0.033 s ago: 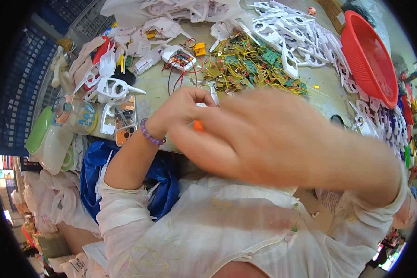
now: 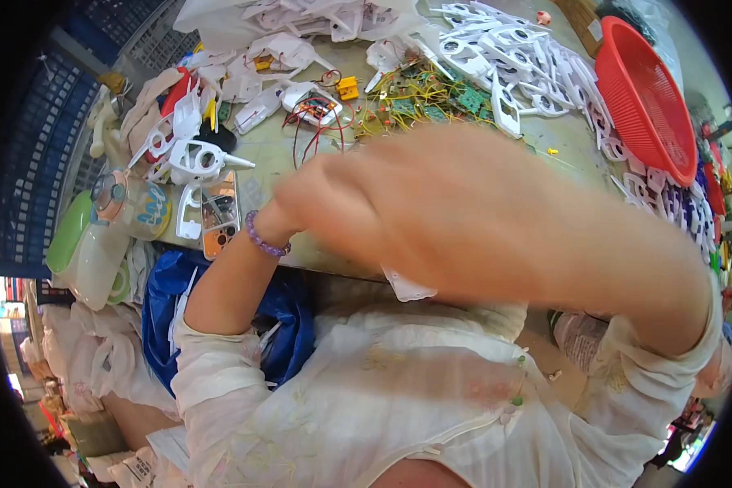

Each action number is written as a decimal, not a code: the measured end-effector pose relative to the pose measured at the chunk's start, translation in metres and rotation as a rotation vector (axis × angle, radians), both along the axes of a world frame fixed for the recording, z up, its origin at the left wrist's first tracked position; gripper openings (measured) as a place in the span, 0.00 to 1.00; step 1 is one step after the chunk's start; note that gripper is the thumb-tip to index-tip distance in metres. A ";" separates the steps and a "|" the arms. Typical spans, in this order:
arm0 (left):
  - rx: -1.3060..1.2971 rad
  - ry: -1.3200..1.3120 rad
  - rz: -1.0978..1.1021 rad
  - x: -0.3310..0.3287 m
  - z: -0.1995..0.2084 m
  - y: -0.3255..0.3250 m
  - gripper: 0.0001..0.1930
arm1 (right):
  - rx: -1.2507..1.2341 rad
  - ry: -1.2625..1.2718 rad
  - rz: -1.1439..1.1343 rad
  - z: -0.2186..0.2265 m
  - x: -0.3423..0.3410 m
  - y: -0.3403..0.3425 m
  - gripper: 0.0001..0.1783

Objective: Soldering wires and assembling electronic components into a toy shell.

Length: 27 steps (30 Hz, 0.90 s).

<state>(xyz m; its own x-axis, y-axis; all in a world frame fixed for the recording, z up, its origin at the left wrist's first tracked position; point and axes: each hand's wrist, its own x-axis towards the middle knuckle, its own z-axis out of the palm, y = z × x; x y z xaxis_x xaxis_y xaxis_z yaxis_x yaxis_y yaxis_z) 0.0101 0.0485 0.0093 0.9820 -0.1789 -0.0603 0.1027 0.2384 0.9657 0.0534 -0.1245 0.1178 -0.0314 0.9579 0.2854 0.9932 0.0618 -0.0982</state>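
Note:
My right hand [image 2: 431, 203] reaches across in front of my chest, smeared by motion, its fingers not readable. Behind it, my left hand [image 2: 309, 195] is mostly covered, fingers hidden, with a purple bead bracelet [image 2: 262, 236] on its wrist. A white plastic piece [image 2: 408, 286] pokes out below my right hand; which hand has hold of it, if either, I cannot tell. Beyond the hands lie green circuit boards [image 2: 431, 93] with yellow wires. Left of those is an open white housing [image 2: 311, 102] with red wires.
White plastic housings [image 2: 504, 49] are heaped at the far right, beside a red basket [image 2: 647, 98]. At left stand a clear bottle [image 2: 142, 203] and a compartment box [image 2: 221, 211]. A blue bag [image 2: 167, 301] hangs below the table edge. One small yellow block [image 2: 347, 88] lies far back.
My right hand has shifted up and left, covering the left hand's fingers and an orange bit seen between the hands before. The white plastic piece has come into sight below it.

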 end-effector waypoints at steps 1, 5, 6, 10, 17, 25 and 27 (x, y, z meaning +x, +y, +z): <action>-0.189 -0.061 0.087 -0.005 0.004 -0.001 0.12 | -0.026 0.152 0.019 0.002 0.015 0.015 0.13; 0.570 -0.015 -0.058 0.012 -0.015 0.017 0.10 | -0.512 0.557 -0.391 -0.007 0.060 0.051 0.21; 0.610 0.064 -0.076 0.013 -0.020 0.019 0.10 | -0.505 0.717 -0.442 -0.021 0.064 0.046 0.21; 0.551 -0.125 -0.053 0.004 -0.021 0.016 0.07 | -0.473 0.999 -0.601 -0.058 0.061 0.015 0.21; 0.620 -0.142 -0.115 -0.001 -0.027 0.017 0.10 | -0.311 1.015 -0.549 -0.086 0.062 0.014 0.26; 0.248 0.139 -0.128 0.011 -0.042 0.019 0.39 | -0.188 0.976 -0.731 -0.094 0.063 0.012 0.37; 0.282 0.087 -0.147 0.016 -0.046 0.014 0.39 | -0.252 1.083 -0.715 -0.095 0.071 0.010 0.37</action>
